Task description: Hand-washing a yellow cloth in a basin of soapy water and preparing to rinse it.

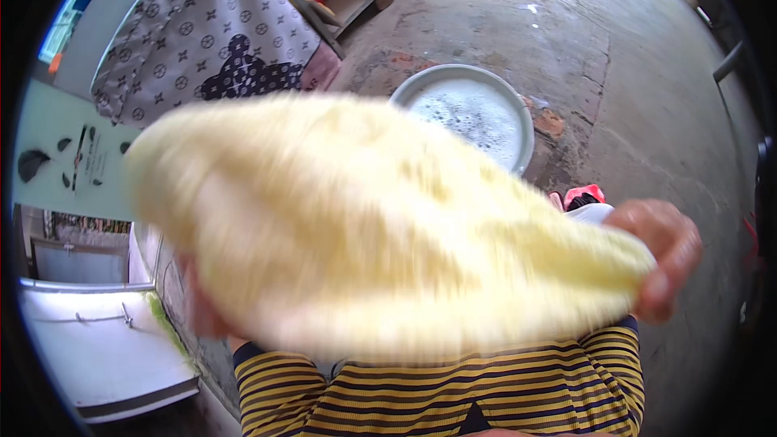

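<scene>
A pale yellow, fuzzy cloth (376, 224) is held up and stretched wide between my hands, close to the camera and blurred by motion. My right hand (668, 255) pinches its narrow right end, fingers curled around the edge. Most of my left hand (203, 306) is hidden behind the cloth's left part; only some skin shows at its lower edge. Beyond the cloth, a round pale basin (527, 127) stands on the floor, partly covered from view. Foamy, bubbly water (473, 109) fills it.
On the left hangs a grey curtain (176, 42) with a dark print, beside a low shelf (364, 3) holding bottles and packets. Worn, cracked concrete floor (655, 109) extends right. A pink-and-black item (586, 196) lies near the basin. At lower left is a white panel (109, 346) with a metal handle.
</scene>
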Demonstrator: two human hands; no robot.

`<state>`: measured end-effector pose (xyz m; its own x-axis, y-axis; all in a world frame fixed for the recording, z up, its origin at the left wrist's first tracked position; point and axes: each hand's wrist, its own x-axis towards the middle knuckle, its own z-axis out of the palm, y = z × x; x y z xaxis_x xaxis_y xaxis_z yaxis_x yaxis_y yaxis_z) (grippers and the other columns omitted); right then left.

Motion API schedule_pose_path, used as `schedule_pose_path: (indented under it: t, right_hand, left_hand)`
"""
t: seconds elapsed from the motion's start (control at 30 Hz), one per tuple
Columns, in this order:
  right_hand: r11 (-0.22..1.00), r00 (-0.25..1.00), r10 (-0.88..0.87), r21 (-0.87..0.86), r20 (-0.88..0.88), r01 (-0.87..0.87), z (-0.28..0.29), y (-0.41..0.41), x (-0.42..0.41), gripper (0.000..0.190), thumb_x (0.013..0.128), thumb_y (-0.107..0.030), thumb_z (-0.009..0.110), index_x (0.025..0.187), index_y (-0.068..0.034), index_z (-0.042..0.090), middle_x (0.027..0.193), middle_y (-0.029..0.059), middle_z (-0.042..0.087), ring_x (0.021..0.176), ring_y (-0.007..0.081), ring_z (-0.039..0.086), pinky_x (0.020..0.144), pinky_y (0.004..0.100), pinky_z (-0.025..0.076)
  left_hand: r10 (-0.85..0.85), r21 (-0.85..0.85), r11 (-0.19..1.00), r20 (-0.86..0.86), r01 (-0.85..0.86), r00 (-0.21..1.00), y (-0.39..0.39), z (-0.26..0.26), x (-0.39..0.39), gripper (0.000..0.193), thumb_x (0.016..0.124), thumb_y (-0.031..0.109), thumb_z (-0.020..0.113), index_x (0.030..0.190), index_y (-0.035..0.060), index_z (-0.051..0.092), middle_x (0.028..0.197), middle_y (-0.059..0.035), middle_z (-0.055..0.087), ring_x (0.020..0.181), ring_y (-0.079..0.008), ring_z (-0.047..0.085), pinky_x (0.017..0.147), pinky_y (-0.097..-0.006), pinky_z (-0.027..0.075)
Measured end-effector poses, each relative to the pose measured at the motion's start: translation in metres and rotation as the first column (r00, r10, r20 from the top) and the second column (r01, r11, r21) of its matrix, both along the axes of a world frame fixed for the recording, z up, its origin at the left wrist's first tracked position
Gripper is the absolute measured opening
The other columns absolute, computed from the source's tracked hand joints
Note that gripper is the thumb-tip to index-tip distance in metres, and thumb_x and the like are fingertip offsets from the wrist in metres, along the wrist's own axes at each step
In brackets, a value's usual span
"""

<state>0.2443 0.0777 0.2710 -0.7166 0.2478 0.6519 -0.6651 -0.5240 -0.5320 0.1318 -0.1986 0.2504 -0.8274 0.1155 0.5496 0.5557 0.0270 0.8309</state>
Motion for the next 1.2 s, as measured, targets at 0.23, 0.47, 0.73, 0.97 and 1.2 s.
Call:
schedule_pose_path:
  t: [0.23, 0.47, 0.73, 0.97, 1.2]
  right_hand:
    - [0.86, 0.851, 0.419, 0.439, -0.318, -0.259, 0.038, 0.056, 0.009, 0.015, 0.075, -0.001, 0.059, 0.09, 0.0, 0.055, 0.07, 0.0072, 0.047, 0.061, 0.0199, 0.047, 0.048, 0.0318, 0.041]
    - [0.89, 0.909, 0.286, 0.436, -0.304, -0.134, 0.035, 0.062, 0.008, 0.006, 0.076, 0.003, 0.057, 0.079, -0.001, 0.054, 0.063, 0.0093, 0.049, 0.052, 0.0197, 0.05, 0.048, 0.0339, 0.046]
    - [0.478, 0.738, -0.674, 0.746, -0.027, 0.464, -0.036, 0.045, -0.078, 0.023, 0.079, -0.002, 0.06, 0.103, -0.002, 0.061, 0.085, 0.004, 0.061, 0.068, 0.0091, 0.054, 0.057, 0.0222, 0.045]
    - [0.94, 0.86, 0.319, -0.016, 0.398, -0.342, -0.099, -0.038, -0.094, 0.042, 0.088, -0.02, 0.053, 0.125, -0.005, 0.043, 0.116, 0.0072, 0.052, 0.099, 0.0146, 0.052, 0.083, 0.0282, 0.046]
    - [0.539, 0.519, 0.824, -0.595, 0.227, -0.596, -0.127, -0.038, -0.11, 0.046, 0.088, -0.02, 0.052, 0.13, -0.006, 0.036, 0.122, 0.0074, 0.048, 0.109, 0.019, 0.049, 0.092, 0.0309, 0.042]
  left_hand:
    - [-0.331, 0.255, 0.919, 0.091, 0.299, 0.939, 0.038, 0.016, -0.004, 0.053, 0.083, 0.017, 0.054, 0.127, -0.0039, 0.034, 0.12, -0.0214, 0.047, 0.105, -0.0289, 0.053, 0.091, -0.0392, 0.044]
    - [-0.563, 0.463, 0.753, 0.087, 0.467, 0.822, 0.059, 0.055, 0.008, 0.059, 0.081, 0.018, 0.054, 0.131, -0.0027, 0.028, 0.123, -0.0218, 0.044, 0.109, -0.0291, 0.05, 0.094, -0.0408, 0.042]
    - [-0.69, 0.444, 0.707, 0.26, 0.551, 0.676, 0.081, 0.083, 0.016, 0.068, 0.079, 0.017, 0.057, 0.135, -0.0015, 0.022, 0.125, -0.022, 0.042, 0.115, -0.0276, 0.047, 0.097, -0.0384, 0.039]
    - [-0.693, -0.241, 0.545, 0.41, 0.803, 0.593, 0.168, 0.002, 0.018, 0.046, 0.082, 0.009, 0.055, 0.125, -0.0026, 0.042, 0.118, -0.0164, 0.05, 0.111, -0.0203, 0.048, 0.092, -0.0332, 0.042]
    - [-0.487, -0.147, 0.836, 0.241, 0.528, 0.839, 0.109, -0.043, 0.005, 0.028, 0.086, 0.005, 0.045, 0.113, 0.0002, 0.053, 0.108, -0.0122, 0.055, 0.086, -0.0196, 0.06, 0.069, -0.0279, 0.05]
